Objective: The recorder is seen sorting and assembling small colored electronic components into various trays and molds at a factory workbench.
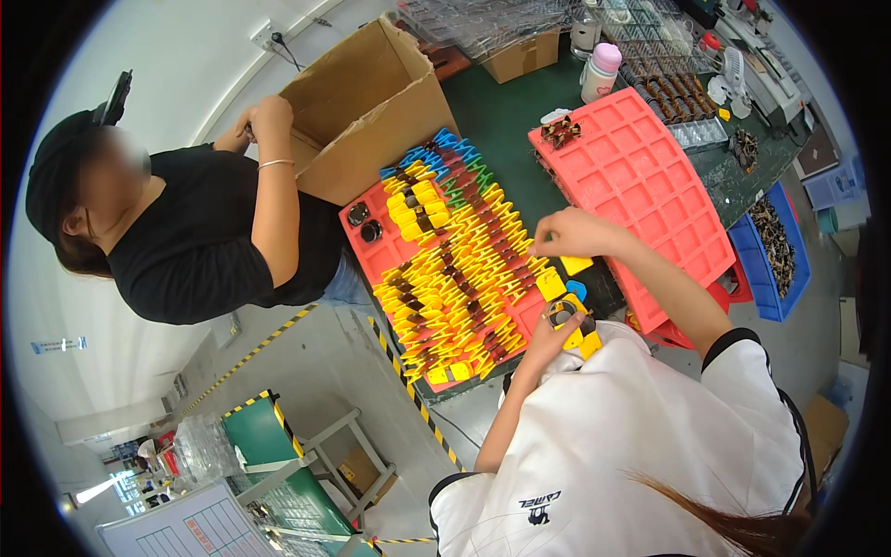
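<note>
A red tray point(379, 258) lies on the green table, packed with rows of yellow clips point(464, 288) that hold small dark parts, with a few blue and green clips point(455, 153) at its far end. My left hand point(548, 339) holds a yellow clip with a dark round part point(574, 320) just off the tray's near right corner. My right hand point(575, 232) reaches over the tray's right edge, its fingertips pinched on a yellow clip in the row there.
A second red tray point(640, 176) with empty compartments lies to the right, beside a blue bin point(775, 246) of dark parts. An open cardboard box point(371, 102) stands at the far left, where a person in black point(213, 232) rests a hand. A pink-capped bottle point(599, 72) stands behind.
</note>
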